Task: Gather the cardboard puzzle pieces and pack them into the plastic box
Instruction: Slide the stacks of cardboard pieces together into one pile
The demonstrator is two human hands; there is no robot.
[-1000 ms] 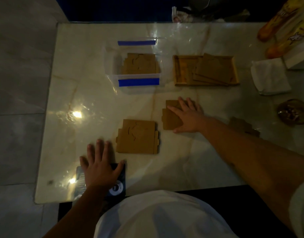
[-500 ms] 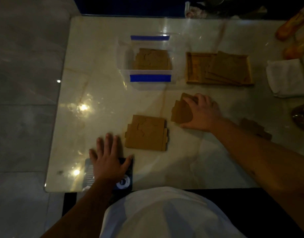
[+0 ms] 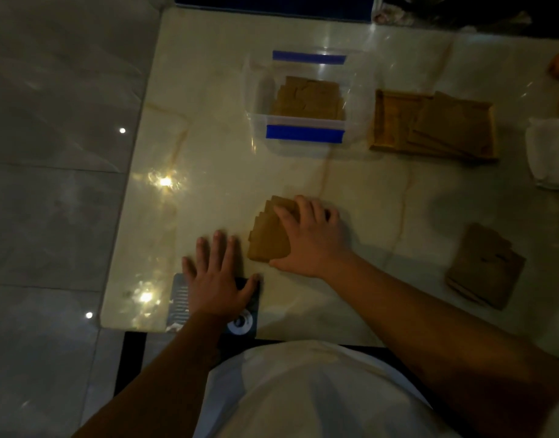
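Observation:
A stack of brown cardboard puzzle pieces (image 3: 267, 238) lies fanned out on the marble table near the front. My right hand (image 3: 309, 238) lies over its right half, fingers on top and thumb at its near edge. My left hand (image 3: 218, 279) rests flat with fingers spread, just left of the stack. The clear plastic box (image 3: 305, 121) with blue tape strips stands farther back and holds more pieces (image 3: 309, 98). Another pile of pieces (image 3: 483, 270) lies at the right.
A wooden tray (image 3: 395, 121) with cardboard sheets (image 3: 452, 124) leaning in it sits right of the box. A white cloth (image 3: 550, 153) lies at the far right. A dark flat object (image 3: 243, 320) lies under my left hand at the table's front edge.
My right hand has slid its pieces left and nearer, onto the pile beside my left hand, making one stack. My left hand has stayed in place.

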